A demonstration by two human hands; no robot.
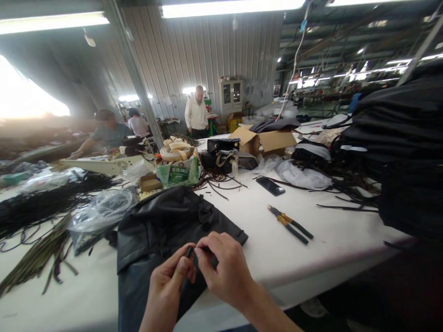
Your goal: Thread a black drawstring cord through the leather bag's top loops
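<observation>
A black bag (145, 272) of smooth, leather-like material lies on the white table, with a dark buckle (205, 213) and strap on its upper side. Over its lower right part, my left hand (173, 276) pinches a small black piece (189, 251) between thumb and forefinger. Close beside it, my right hand (224, 263) has thumb and fingertips pressed together; whatever they grip is too small and hidden to make out. Right of the bag lie pliers (290, 224) with yellow and black handles, and beyond them a black phone (270, 186).
Bundles of dark cords (51, 203) and olive strips (38, 258) lie at left, near a clear plastic bag (104, 207). A green box (178, 171) holds rolled webbing. An open carton (266, 142) stands behind. Stacked black bags (408, 138) rise at right. Several people stand or sit farther back.
</observation>
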